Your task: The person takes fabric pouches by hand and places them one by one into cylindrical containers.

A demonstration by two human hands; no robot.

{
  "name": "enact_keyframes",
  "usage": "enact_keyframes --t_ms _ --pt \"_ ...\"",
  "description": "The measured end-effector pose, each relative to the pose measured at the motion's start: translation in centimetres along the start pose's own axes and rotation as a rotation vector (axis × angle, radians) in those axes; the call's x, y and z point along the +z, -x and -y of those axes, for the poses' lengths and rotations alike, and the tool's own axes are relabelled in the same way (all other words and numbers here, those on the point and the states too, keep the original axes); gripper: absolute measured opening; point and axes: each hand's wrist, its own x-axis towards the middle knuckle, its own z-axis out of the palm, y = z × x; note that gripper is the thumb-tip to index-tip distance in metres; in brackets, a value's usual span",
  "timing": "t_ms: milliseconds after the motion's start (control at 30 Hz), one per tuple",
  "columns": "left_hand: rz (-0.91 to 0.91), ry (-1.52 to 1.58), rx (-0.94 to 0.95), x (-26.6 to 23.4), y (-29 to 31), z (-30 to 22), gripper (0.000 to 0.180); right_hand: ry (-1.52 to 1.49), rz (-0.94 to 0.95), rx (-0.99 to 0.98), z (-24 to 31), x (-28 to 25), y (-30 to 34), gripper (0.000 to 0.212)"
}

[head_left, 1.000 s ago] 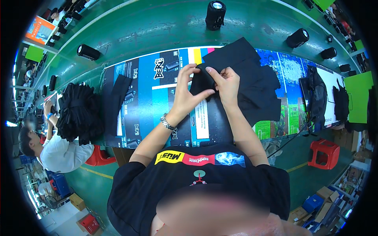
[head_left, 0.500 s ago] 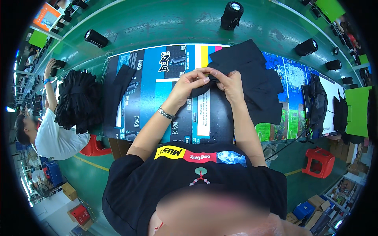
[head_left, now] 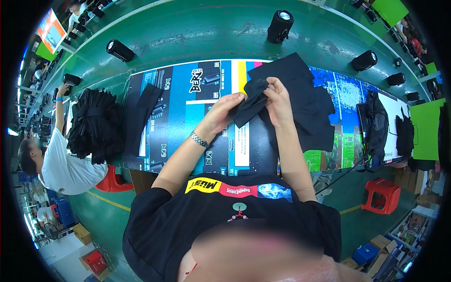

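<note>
Between my two hands is a small piece of black cloth (head_left: 250, 104), bunched up and folded over. My left hand (head_left: 221, 113) pinches its left side, thumb and fingers pressed together. At its upper right edge, my right hand (head_left: 280, 102) grips it between thumb and fingers. Just right of my hands a fanned pile of black cloth pieces (head_left: 307, 110) lies on the table, partly behind my right hand. A single flat black cloth strip (head_left: 144, 117) lies to the left of my left forearm.
A large gathered bundle of black cloth (head_left: 94, 124) sits at the left table end. Black cylindrical speakers (head_left: 280, 26) stand on the green conveyor (head_left: 197, 40) beyond. To the left, a co-worker (head_left: 68, 162) reaches toward a speaker. A black bag-like item (head_left: 377, 122) lies at right.
The cloth between my hands has been opened out and shows larger. My right hand has turned and lifted its edge; my left hand has drawn slightly apart from it.
</note>
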Motion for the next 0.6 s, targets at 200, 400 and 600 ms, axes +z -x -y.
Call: enact_keyframes --t_ms 200,400,600 --pt "-0.074 -0.301 0.242 0.3 -0.8 0.4 0.016 -0.185 0.030 0.052 -0.5 -0.1 -0.1 0.025" --pt "-0.462 -0.705 0.560 -0.7 -0.9 2.7 0.021 0.630 0.076 -0.705 0.8 4.3 4.1 0.023" --pt "-0.473 -0.440 0.323 -0.7 0.6 -0.3 0.019 0.654 0.061 -0.929 0.1 4.9 4.6 0.024"
